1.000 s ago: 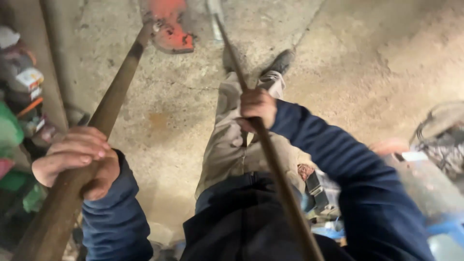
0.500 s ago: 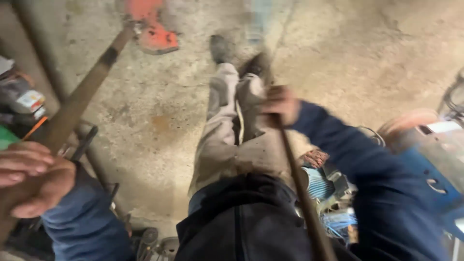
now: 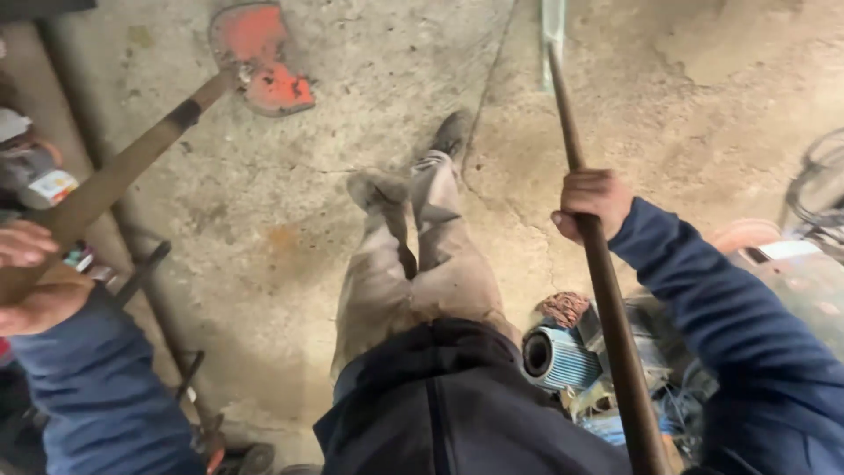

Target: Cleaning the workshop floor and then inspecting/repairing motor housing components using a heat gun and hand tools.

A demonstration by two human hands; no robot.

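Floor [image 3: 352, 211]: rough, matt concrete, cracked. Long handle [image 3: 114, 180]: worn matt wood; blade [image 3: 259, 57] chipped orange-painted metal. Thin rod [image 3: 607, 299]: dull brown metal.

The right hand [image 3: 594, 200] and its pole [image 3: 598, 264] have swung rightward.

A workshop: stained concrete floor [image 3: 352, 229], electric motor [image 3: 556, 356], scattered metal parts.

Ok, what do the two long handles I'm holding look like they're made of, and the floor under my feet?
The handle in the left hand looks like wood: thick, brown, matte, with a dark band near its orange-red blade. The thinner handle in the right hand is dark and smooth, possibly metal or worn wood; hard to tell. The floor looks like bare concrete: grey, rough, stained, cracked.
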